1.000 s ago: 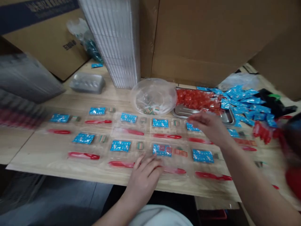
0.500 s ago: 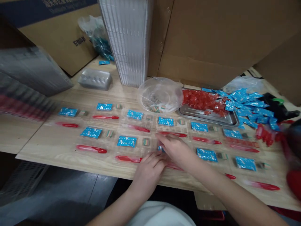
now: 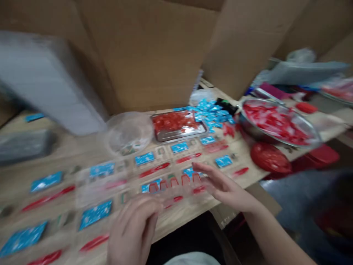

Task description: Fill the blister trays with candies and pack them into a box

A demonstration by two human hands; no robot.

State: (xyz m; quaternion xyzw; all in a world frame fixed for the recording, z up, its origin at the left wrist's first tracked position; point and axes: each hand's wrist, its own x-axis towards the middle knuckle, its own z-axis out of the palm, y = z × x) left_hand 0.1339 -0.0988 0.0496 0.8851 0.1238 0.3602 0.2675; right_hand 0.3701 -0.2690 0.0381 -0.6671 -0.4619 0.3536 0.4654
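My left hand [image 3: 135, 228] hovers over the front of the table, fingers loosely bent and thumb apart, with nothing visible in it; motion blurs it. My right hand [image 3: 220, 186] is open, its fingers stretched out to the left. Between the hands lies a see-through strip [image 3: 173, 182] with several red-edged, cup-like shapes, over a clear blister tray. Under it show part of a blue packet [image 3: 146, 187] and a red pen-like piece [image 3: 173, 201]. Whether either hand touches the strip, I cannot tell.
Clear trays with blue packets [image 3: 96, 214] and red pen-like pieces cover the table. Behind stand a round plastic tub [image 3: 129, 129], a metal tray [image 3: 179, 137] of red pieces, and loose blue packets [image 3: 211, 110]. At right are a metal bowl [image 3: 311, 129] and a red dish [image 3: 271, 158].
The view has swung right, bringing the metal bowl into sight. My hands, close together over one tray before, are now apart, with the red-edged strip visible between them.
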